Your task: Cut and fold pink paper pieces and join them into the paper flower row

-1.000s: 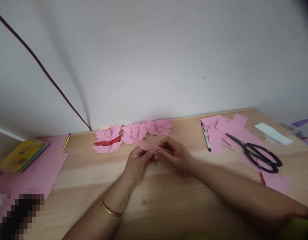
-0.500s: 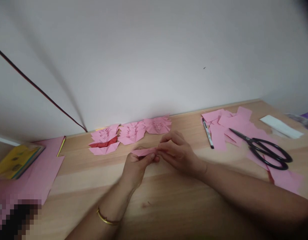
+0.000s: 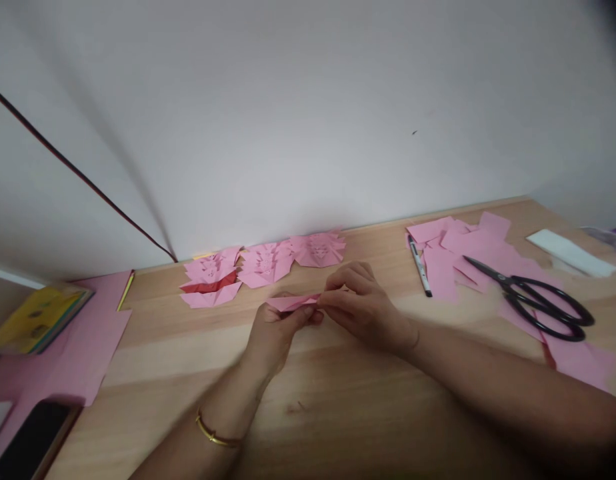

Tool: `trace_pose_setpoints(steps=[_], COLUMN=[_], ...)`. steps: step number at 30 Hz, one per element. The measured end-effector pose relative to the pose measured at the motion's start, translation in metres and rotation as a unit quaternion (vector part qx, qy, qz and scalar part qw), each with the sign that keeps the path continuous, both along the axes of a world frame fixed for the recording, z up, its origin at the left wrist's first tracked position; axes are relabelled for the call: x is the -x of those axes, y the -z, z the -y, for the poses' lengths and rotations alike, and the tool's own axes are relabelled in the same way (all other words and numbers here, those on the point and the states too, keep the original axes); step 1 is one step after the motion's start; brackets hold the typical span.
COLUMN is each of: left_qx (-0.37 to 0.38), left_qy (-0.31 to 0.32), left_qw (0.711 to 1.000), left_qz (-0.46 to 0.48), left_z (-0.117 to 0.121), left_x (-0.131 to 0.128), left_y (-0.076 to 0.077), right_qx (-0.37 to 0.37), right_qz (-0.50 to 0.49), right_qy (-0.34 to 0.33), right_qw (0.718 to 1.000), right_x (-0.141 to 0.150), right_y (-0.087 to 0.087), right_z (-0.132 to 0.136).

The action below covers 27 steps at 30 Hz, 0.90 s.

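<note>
A small folded piece of pink paper [image 3: 291,303] is held just above the wooden table, between both hands. My left hand [image 3: 275,333] grips its near and left side, with the thumb pressed along the lower edge. The fingertips of my right hand [image 3: 355,300] pinch the paper's right end; what lies under those fingers is hidden. Beyond my hands, several folded pink paper pieces stand in layered groups [image 3: 265,263] along the wall. A red folded strip [image 3: 211,285] shows in the leftmost group.
Black-handled scissors [image 3: 533,300] and a marker pen [image 3: 420,267] lie at right with pink paper scraps [image 3: 481,247]. A folded white paper [image 3: 571,252] lies farther right. At left are large pink sheets [image 3: 95,333], a yellow packet [image 3: 38,317], a yellow pencil [image 3: 126,291] and a phone [image 3: 35,437].
The whole view has shifted slightly, so items appear a little farther right. Both hands keep their hold on the pink paper, almost unchanged.
</note>
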<state>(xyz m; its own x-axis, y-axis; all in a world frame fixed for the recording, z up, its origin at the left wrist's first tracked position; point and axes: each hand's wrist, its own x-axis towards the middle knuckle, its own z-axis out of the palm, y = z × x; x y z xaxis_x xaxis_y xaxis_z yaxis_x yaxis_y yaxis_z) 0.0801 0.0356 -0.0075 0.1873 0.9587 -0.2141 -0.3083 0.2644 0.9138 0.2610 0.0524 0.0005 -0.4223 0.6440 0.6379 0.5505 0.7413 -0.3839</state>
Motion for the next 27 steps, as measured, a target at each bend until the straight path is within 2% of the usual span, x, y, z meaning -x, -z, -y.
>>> trace_pose_setpoints(steps=[7,14,22,24,27], left_qx=[-0.019,-0.080,-0.091,-0.091,-0.085], left_qy=[-0.006,-0.026,-0.009,-0.003,0.011], left_qw=[1.000,0.981,0.985,0.985,0.985], left_qz=[0.003,-0.174,-0.146,-0.149,-0.153], left_z=[0.0005,0.0010,0.0019,0.0021,0.0026], left_x=[-0.0002,0.0028,0.0018,0.0016,0.0017], left_y=[0.0050,0.0050,0.0046,0.0024,-0.0006], right_qx=[-0.011,0.105,0.234,0.234,0.177], right_qz=[0.019,-0.022,-0.150,-0.155,-0.136], right_qy=[-0.043,-0.071,-0.043,-0.033,-0.024], right_qw=[0.999,0.992,0.960,0.959,0.974], right_x=[0.0015,0.0031,0.0067,0.0067,0.0060], right_y=[-0.0012,-0.0012,0.0030,0.0034,0.0024], right_z=[0.0013,0.0001,0.0044,0.0046,0.0036])
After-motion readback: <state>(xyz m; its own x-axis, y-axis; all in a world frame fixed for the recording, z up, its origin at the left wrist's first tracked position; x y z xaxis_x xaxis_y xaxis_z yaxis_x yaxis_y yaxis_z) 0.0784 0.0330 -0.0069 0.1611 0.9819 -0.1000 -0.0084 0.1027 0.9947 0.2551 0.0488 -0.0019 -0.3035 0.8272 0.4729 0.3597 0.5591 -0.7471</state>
